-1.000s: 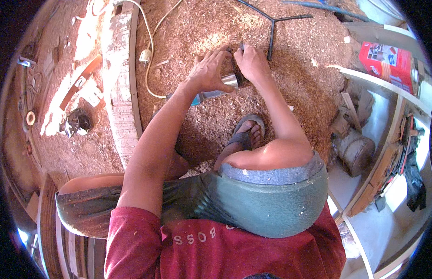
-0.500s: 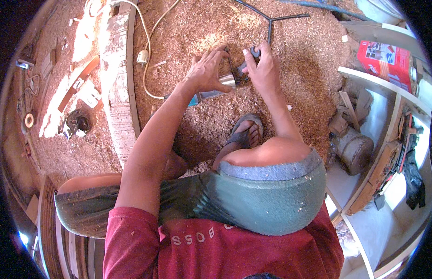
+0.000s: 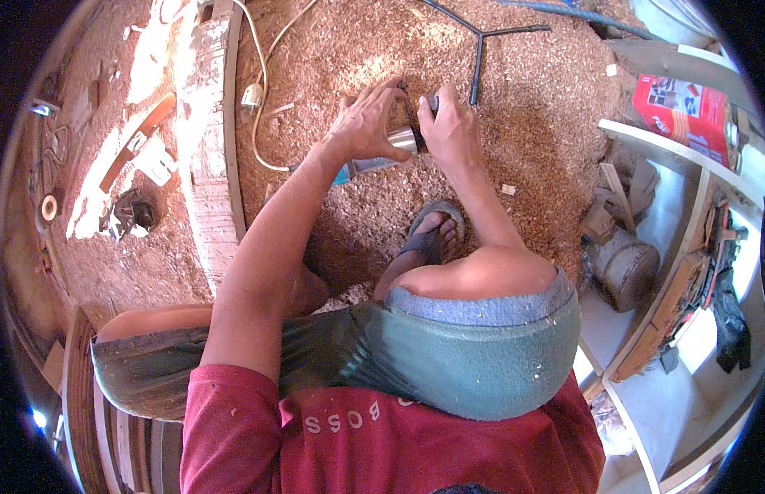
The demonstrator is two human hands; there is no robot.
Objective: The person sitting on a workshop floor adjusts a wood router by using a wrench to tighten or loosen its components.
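A small corded power tool with a teal body and a silver cylindrical end, like a trim router (image 3: 378, 160), lies low over the wood shavings. My left hand (image 3: 367, 128) curves over its silver end, thumb on the near side and fingers reaching to a thin dark part on the far side. Close to that end, my right hand (image 3: 450, 132) is closed on a small dark piece (image 3: 433, 104), mostly hidden by the fingers. A dark part of the tool shows between the hands.
Shavings (image 3: 547, 107) cover the ground. A black Y-shaped rod (image 3: 478, 62) lies beyond my right hand. A thick plank (image 3: 209, 148) and a pale cord with a plug (image 3: 252, 96) are on the left. At right stand a red box (image 3: 681, 111), a motor (image 3: 625, 267) and white panels (image 3: 687, 156).
My right hand has turned and shifted left toward the tool's silver end, uncovering the lower leg of the black rod. The dark piece is more hidden. My left hand has barely moved.
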